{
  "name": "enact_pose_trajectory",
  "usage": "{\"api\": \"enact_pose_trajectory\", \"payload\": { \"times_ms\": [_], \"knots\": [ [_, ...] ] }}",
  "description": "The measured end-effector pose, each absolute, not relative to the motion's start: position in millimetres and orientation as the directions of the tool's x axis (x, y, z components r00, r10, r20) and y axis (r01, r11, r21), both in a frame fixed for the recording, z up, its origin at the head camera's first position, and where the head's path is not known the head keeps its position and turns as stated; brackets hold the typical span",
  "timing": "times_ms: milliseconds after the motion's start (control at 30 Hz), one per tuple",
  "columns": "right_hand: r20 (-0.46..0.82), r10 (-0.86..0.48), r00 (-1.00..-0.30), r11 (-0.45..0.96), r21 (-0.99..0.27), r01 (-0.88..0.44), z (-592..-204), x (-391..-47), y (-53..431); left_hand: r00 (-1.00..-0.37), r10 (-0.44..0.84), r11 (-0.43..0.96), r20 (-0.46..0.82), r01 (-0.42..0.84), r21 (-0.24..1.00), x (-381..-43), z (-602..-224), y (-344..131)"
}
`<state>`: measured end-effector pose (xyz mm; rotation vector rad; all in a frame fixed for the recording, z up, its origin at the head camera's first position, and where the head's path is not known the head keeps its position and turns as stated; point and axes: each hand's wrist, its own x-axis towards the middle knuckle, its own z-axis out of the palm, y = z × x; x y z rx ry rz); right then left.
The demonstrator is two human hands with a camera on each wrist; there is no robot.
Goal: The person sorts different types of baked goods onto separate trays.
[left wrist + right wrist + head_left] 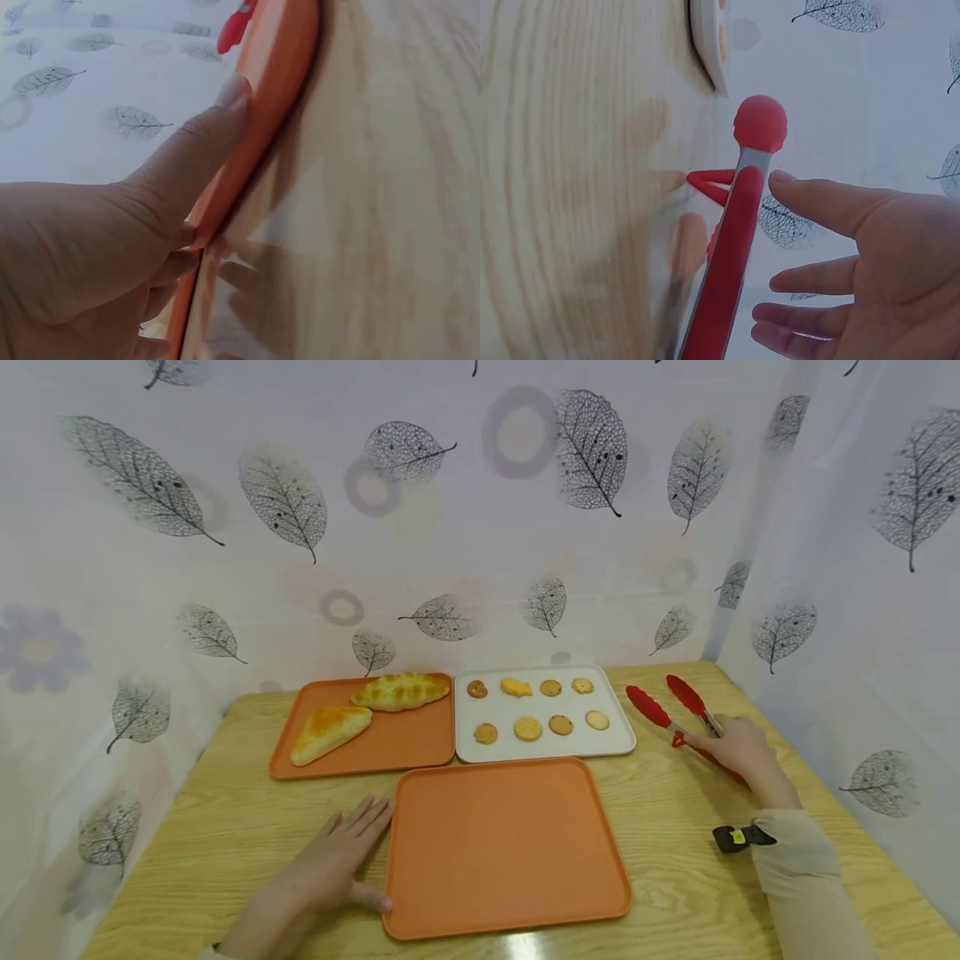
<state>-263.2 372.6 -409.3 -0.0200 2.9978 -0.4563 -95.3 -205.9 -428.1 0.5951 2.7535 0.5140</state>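
Note:
An orange tray [506,843] lies at the front middle of the wooden table. My left hand [326,864] rests at its left edge, fingers extended and thumb touching the rim; the left wrist view shows the thumb [199,142] against the tray's edge [262,97]. On the right, red-and-metal tongs [651,706] lie with their arms spread, red tips pointing away from me. My right hand [738,752] is at the tongs. The right wrist view shows its fingers [817,277] loosely extended beside the red handle [731,255], the thumb closest, without a grip round it.
Behind the front tray, another orange tray [412,747] bears a triangular bread [330,733] and a long braided bread [401,691]. Right of it, a white tray [502,753] holds several cookies [527,728] in two rows. A leaf-patterned curtain [465,543] borders the table's back and sides.

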Motion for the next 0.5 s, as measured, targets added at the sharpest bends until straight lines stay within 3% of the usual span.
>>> {"api": "enact_pose_trajectory", "payload": {
  "times_ms": [300, 500],
  "knots": [
    [-0.005, -0.036, -0.999, 0.961, -0.274, -0.033, -395.7, -257.7, 338.5, -0.890, 0.437, 0.854, -0.129, 0.366, 0.369, -99.7, -409.5, -212.1],
    [0.120, -0.126, -0.985, 0.946, -0.286, -0.156, -390.2, -245.9, 305.8, -0.919, 0.393, 0.881, -0.024, 0.369, 0.296, -107.1, -401.0, -208.9]
  ]
}}
